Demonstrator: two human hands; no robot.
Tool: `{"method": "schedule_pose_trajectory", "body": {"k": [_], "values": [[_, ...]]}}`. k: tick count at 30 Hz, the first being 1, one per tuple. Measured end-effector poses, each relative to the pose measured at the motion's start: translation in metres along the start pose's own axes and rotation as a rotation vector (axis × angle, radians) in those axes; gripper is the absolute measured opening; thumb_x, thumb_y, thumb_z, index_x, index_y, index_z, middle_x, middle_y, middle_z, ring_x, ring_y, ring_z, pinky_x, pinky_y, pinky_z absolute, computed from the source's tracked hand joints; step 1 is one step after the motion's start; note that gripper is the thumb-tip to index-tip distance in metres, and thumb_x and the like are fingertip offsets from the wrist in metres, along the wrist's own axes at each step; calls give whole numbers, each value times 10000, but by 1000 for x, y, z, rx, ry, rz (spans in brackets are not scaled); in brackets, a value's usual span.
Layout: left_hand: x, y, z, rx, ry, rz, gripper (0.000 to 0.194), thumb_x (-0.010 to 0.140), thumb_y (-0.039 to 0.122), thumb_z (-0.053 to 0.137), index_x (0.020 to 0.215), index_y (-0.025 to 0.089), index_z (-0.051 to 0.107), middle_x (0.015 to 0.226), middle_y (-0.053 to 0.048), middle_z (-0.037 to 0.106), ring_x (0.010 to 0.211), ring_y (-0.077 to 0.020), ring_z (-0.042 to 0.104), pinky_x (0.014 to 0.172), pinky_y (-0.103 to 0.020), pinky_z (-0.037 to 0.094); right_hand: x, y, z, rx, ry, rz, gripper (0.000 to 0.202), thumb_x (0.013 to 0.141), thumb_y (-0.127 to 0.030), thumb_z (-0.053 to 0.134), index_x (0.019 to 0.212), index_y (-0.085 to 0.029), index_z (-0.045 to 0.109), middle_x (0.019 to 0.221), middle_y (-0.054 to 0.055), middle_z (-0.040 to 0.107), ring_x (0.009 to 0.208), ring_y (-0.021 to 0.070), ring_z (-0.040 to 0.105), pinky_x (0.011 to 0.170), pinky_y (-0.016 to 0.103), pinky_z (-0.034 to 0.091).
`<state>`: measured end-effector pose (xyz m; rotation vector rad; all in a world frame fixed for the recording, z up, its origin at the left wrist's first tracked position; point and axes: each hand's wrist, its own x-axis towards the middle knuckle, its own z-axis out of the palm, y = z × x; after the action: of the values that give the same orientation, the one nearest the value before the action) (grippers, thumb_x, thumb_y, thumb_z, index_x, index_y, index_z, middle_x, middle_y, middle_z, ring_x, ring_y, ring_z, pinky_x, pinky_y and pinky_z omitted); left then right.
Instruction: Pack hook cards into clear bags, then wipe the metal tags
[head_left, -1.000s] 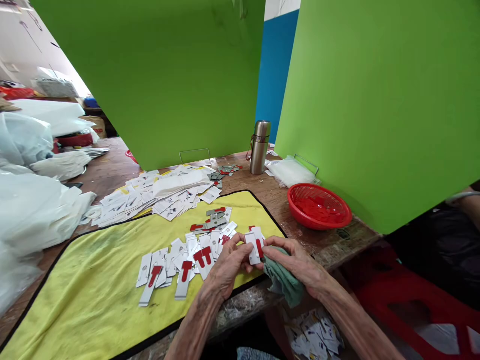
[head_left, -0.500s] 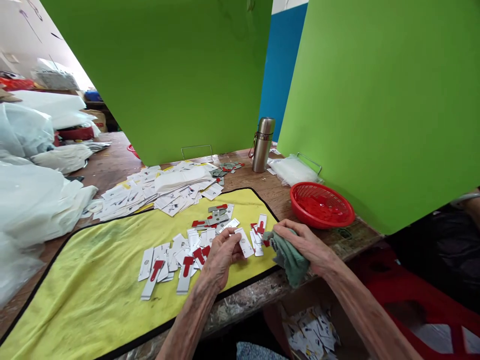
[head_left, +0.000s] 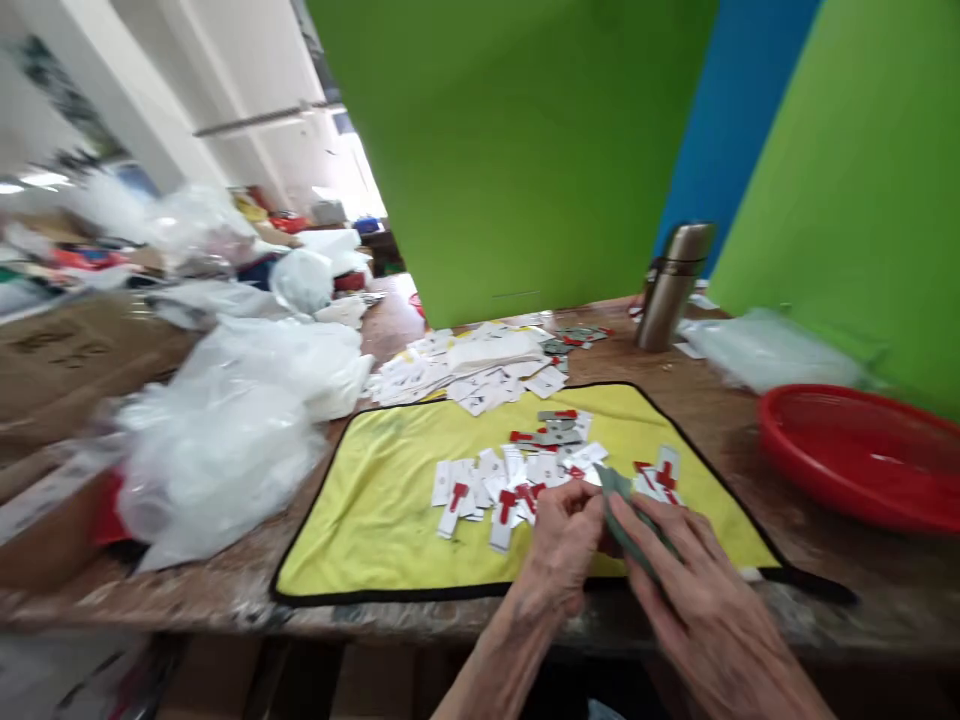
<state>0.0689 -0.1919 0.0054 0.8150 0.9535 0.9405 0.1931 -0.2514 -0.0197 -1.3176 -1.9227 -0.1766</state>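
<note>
My left hand [head_left: 559, 545] is closed in a pinch over the near edge of the yellow cloth mat [head_left: 375, 540]. The small white rectangular strip it grips is mostly hidden behind the fingers and the rag. My right hand [head_left: 694, 575] is wrapped round a grey-green rag [head_left: 637, 535] and presses it up against the left fingertips. Left of the hands lie white strips [head_left: 491, 470] in a loose heap, several with a red T-shaped piece [head_left: 507, 503] on them. Grey strips with red ends [head_left: 555, 437] lie behind, and a few more strips [head_left: 666, 467] to the right.
Printed white cards [head_left: 480, 365] are piled behind the mat. A steel flask [head_left: 675, 287], a clear plastic bag [head_left: 772, 350] and a red basket [head_left: 862, 465] stand to the right. White plastic bags [head_left: 225, 420] crowd the left, beside a cardboard box [head_left: 82, 350]. Green panels [head_left: 525, 150] rise behind.
The rag in my right hand has moved from beside the strip onto it, meeting my left fingers. The view has swung left, so more of the bags and box shows.
</note>
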Motion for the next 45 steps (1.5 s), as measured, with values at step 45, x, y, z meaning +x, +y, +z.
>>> {"method": "schedule_pose_trajectory", "body": {"k": [45], "values": [[14, 37, -57, 861, 378, 438, 295, 669, 377, 698, 891, 188, 656, 764, -20, 555, 615, -167, 496, 627, -302, 424, -47, -19, -7, 1051, -163, 1383, 521, 622, -442, 820, 1069, -226, 663, 1073, 54, 676, 1010, 246, 617, 816, 307, 518]]}}
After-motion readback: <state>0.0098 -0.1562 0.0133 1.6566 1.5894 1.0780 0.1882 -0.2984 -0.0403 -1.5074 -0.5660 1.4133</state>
